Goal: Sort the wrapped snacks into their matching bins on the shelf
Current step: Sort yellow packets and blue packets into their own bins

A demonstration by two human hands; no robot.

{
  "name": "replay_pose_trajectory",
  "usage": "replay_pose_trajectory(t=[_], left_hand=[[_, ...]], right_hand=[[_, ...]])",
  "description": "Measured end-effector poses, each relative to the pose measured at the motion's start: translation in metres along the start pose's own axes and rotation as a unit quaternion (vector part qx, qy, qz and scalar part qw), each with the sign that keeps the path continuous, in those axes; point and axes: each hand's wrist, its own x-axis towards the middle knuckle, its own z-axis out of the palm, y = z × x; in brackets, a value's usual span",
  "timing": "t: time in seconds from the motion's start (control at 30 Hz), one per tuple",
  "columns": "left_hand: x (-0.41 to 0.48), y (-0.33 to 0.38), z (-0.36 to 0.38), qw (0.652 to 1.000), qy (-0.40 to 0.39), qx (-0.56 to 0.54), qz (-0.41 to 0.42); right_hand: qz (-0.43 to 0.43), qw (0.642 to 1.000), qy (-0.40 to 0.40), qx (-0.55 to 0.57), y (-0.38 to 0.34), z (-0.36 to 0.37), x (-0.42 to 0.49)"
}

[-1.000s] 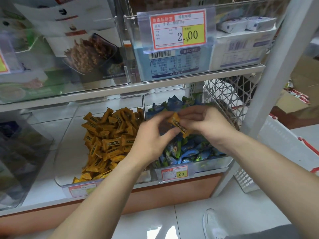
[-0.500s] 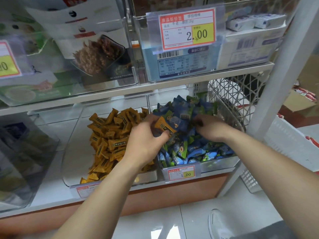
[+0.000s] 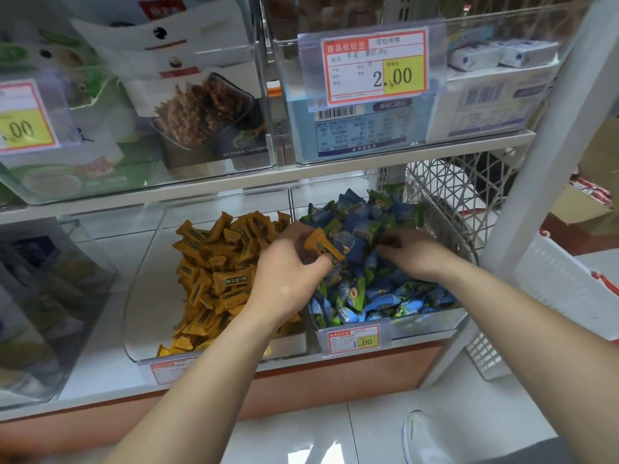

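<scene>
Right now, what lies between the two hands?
In the head view, the left hand holds an orange snack; between it and the right hand lie only heaped blue snacks.

Both forearms reached forward, bare. Left hand (image 3: 288,279) pinched shut, fingers (image 3: 321,262) curled. Right hand (image 3: 413,252) palm down, fingers (image 3: 388,242) buried, grip unclear.

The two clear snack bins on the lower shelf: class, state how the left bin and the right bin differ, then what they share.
The left bin holds orange-wrapped snacks; the right bin holds blue and green ones. The left bin shows bare floor on its left side; the right bin is heaped across. The left hand holds an orange snack above the right bin's pile. Both are clear, with price tags in front.
</scene>
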Motion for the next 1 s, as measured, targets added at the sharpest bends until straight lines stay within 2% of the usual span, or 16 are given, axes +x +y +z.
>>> replay_pose_trajectory(t=[0.13,0.3,0.53,0.63,0.77,0.9,1.0], left_hand=[[-0.005,0.002,-0.001,1.000,-0.001,-0.005,0.011],[-0.003,0.003,-0.003,0.999,0.013,-0.037,-0.004],[-0.001,0.009,0.002,0.998,-0.003,-0.071,0.001],[-0.001,0.014,0.004,0.990,-0.002,-0.140,-0.021],[-0.005,0.020,0.005,0.975,0.000,-0.215,-0.049],[-0.011,0.020,-0.003,0.954,-0.028,-0.286,-0.089],[-0.015,0.016,-0.011,0.961,-0.063,-0.262,-0.069]], right_hand=[[0.016,0.998,0.053,0.006,-0.006,0.004,0.006],[0.007,0.999,0.037,0.004,-0.006,-0.007,0.001],[-0.075,0.973,0.120,0.182,-0.021,-0.033,-0.036],[-0.089,0.956,0.076,0.269,-0.039,-0.035,-0.048],[-0.121,0.938,0.004,0.325,-0.061,-0.021,-0.056],[-0.129,0.907,-0.003,0.402,-0.078,-0.005,-0.053],[-0.123,0.889,-0.008,0.441,-0.086,0.002,-0.048]])
